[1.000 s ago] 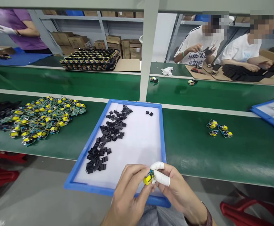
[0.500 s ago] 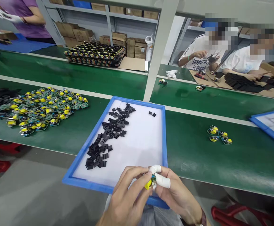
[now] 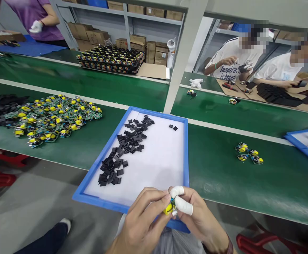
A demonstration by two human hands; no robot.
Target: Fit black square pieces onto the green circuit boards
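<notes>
Both my hands meet over the near edge of a blue-rimmed white tray (image 3: 104, 158), pinching one small circuit board with a yellow part (image 3: 169, 209). My left hand (image 3: 140, 225) curls its fingers round it from the left. My right hand (image 3: 198, 217), with white finger cots on thumb and forefinger, grips it from the right. A scatter of small black square pieces (image 3: 126, 148) lies on the tray's left half, and two stray ones (image 3: 173, 127) sit near its far right corner.
A big heap of yellow-and-green boards (image 3: 50, 118) lies left on the green belt (image 3: 249, 176), beside black parts (image 3: 0, 106). Several finished boards (image 3: 247, 153) sit to the right. Another blue tray (image 3: 306, 141) is far right. Other people work across the bench.
The view has shifted slightly, so the tray and heaps sit a little further right. My hands stay closed together on the small board, turning it a little. A dark shoe now shows at the bottom left.
</notes>
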